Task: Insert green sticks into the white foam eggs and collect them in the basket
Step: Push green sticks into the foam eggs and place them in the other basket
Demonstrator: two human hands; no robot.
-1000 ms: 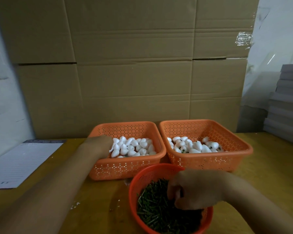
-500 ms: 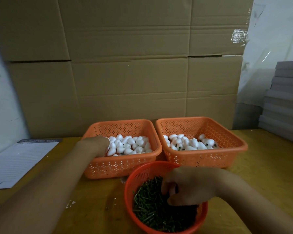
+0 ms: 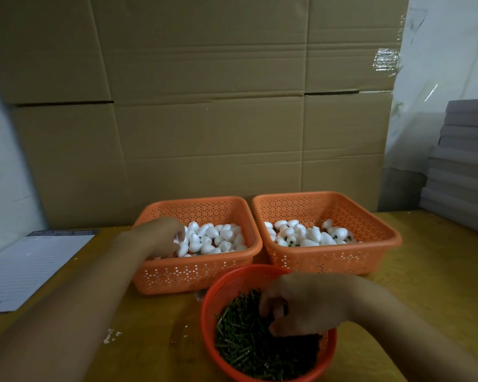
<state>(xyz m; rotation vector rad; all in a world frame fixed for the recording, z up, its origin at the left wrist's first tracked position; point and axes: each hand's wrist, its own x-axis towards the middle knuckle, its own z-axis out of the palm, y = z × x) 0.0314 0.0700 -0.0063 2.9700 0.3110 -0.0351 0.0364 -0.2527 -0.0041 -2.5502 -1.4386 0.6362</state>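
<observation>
Two orange square baskets stand side by side. The left basket [image 3: 193,274] holds plain white foam eggs [image 3: 213,239]. In the right basket [image 3: 326,260] lie eggs with green sticks in them [image 3: 307,234]. Closer to me, a round red basket [image 3: 218,293] is full of green sticks [image 3: 246,343]. My left hand [image 3: 160,235] reaches into the left basket, its fingers curled down over the eggs at the left edge; what it holds is hidden. My right hand [image 3: 301,301] dips into the round basket, fingers curled into the sticks.
All baskets sit on a yellow wooden table [image 3: 425,285]. A lined white paper pad [image 3: 31,268] lies at the left. Large cardboard boxes [image 3: 232,119] wall off the back. A stack of grey sheets [image 3: 464,166] stands at the right. White crumbs [image 3: 111,334] dot the table.
Both hands stay in their baskets. The right hand's fingers shift slightly among the green sticks. The camera view drifts a little.
</observation>
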